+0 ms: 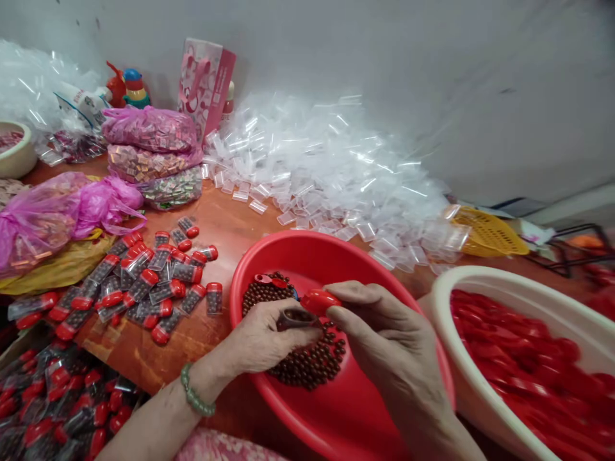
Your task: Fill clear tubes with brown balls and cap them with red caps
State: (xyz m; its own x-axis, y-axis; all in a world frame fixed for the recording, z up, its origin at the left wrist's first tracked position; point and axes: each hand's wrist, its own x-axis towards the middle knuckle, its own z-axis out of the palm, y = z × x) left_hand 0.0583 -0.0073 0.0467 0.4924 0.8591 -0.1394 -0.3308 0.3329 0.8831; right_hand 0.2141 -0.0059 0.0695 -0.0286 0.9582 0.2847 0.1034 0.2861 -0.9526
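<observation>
Above a red basin (384,410), my left hand (264,336) grips a small clear plastic container (298,316) with dark contents, its open end toward the right. Between thumb and fingers of my right hand (384,333) is a red plastic cap (321,299), held right at the container's mouth; whether the two touch I cannot tell. Under my hands lies a heap of dark brown beads (312,365) in the basin. A small red scoop-like piece (270,280) rests on the beads, partly hidden behind my left hand.
Filled red-capped containers (166,275) lie piled at left, more in a box (57,397) below. A white tub (446,282) of red caps (528,365) stands right. Behind are clear empty containers (327,173), pink bags (148,131) and a yellow basket (494,234).
</observation>
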